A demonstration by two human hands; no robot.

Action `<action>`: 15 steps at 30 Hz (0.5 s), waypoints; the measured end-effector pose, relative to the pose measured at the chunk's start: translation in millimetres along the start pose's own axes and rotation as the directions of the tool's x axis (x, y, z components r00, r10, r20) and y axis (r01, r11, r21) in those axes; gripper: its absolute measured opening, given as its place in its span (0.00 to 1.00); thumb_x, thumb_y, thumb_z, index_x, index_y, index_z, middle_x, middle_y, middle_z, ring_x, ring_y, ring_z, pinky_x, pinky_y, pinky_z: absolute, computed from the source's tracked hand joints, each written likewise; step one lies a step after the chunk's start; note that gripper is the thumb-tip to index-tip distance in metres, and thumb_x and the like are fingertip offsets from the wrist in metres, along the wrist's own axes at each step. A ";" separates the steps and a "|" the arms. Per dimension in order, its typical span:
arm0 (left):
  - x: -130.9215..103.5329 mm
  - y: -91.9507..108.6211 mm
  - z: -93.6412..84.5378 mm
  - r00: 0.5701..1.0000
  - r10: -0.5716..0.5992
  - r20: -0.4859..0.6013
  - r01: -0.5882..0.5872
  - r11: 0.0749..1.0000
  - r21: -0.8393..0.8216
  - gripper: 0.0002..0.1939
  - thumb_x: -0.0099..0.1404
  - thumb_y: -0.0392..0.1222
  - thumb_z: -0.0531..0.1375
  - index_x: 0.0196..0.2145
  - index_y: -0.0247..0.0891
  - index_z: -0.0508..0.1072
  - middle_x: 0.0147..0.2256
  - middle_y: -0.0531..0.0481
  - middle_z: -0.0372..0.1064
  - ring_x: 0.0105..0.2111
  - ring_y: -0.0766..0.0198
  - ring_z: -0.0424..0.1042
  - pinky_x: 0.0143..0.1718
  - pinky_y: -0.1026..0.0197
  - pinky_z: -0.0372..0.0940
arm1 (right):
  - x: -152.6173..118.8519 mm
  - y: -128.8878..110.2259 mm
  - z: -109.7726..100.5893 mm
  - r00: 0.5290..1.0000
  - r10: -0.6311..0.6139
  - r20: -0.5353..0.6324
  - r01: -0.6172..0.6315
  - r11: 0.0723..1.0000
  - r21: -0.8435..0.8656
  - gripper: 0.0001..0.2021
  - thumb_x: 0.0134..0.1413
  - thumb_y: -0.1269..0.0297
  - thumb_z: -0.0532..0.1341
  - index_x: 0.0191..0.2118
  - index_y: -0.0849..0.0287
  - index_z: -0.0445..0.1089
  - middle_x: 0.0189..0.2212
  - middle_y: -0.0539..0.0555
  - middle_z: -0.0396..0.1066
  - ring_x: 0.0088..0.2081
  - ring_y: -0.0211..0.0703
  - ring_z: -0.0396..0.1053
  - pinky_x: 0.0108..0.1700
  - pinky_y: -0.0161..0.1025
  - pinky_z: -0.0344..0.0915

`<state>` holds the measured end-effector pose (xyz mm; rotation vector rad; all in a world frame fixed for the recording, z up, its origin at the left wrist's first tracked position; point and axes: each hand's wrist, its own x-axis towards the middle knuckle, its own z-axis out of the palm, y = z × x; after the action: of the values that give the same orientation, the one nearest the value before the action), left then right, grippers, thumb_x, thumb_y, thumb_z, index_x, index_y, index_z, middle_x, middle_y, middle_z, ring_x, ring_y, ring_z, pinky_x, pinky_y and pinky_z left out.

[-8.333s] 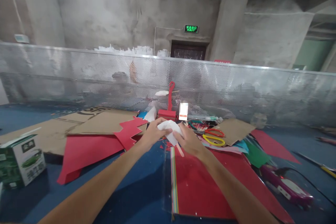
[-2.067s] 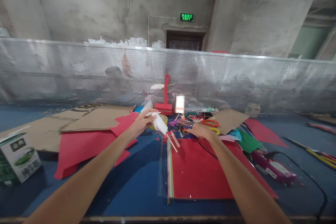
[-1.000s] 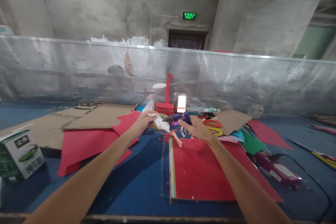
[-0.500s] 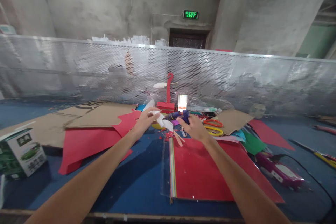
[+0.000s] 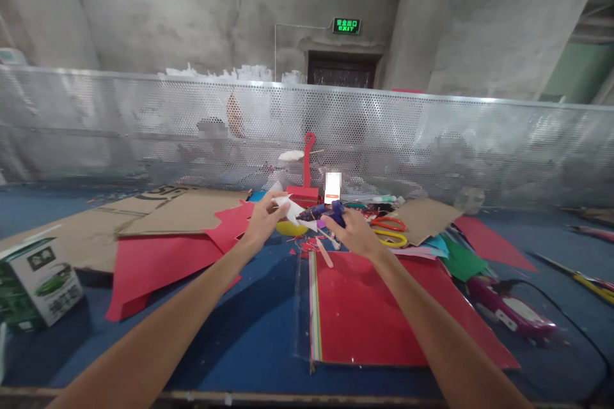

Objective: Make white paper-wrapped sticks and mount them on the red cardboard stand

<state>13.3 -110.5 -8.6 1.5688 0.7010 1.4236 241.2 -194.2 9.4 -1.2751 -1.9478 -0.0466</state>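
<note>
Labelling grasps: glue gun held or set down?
Held: the right hand grips the glue gun, which points toward the white paper in the left hand.

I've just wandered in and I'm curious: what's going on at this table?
A person is working with both hands over a blue table. The left hand pinches some white paper, and the right hand grips a blue glue gun, its nozzle pointed at the paper. Whether the tip touches it is hard to tell. Red sheets lie beneath the right forearm, and cardboard lies off to the left.
</note>
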 end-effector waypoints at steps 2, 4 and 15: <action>-1.2 1.5 0.9 1.000 0.004 0.027 -0.004 1.000 0.000 0.25 0.56 0.52 0.68 0.47 0.39 0.70 0.41 0.46 0.76 0.43 0.55 0.76 0.43 0.55 0.73 | -0.4 1.6 1.3 1.000 -0.009 0.015 0.008 0.999 0.036 0.15 0.64 0.53 0.56 0.37 0.58 0.74 0.35 0.56 0.75 0.39 0.47 0.71 0.43 0.39 0.61; -2.5 3.4 2.1 0.999 0.005 0.045 -0.005 1.000 0.001 0.25 0.56 0.52 0.68 0.47 0.40 0.70 0.41 0.46 0.76 0.42 0.55 0.76 0.43 0.55 0.73 | -0.6 2.8 2.4 1.000 -0.020 0.012 0.019 0.998 0.056 0.15 0.64 0.53 0.56 0.40 0.58 0.74 0.38 0.57 0.75 0.41 0.48 0.71 0.45 0.40 0.61; -6.3 9.9 5.6 0.997 0.064 -0.043 -0.065 0.997 -0.039 0.24 0.58 0.49 0.67 0.49 0.40 0.69 0.40 0.47 0.75 0.41 0.57 0.76 0.43 0.56 0.72 | -1.2 -7.1 -4.4 0.998 -0.046 -0.047 0.040 0.992 -0.121 0.15 0.64 0.52 0.57 0.38 0.59 0.71 0.35 0.57 0.73 0.39 0.48 0.69 0.41 0.39 0.59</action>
<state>16.1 -121.8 -2.7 1.5467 0.6471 1.5124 238.5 -200.5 14.3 -1.2960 -1.9542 -0.2184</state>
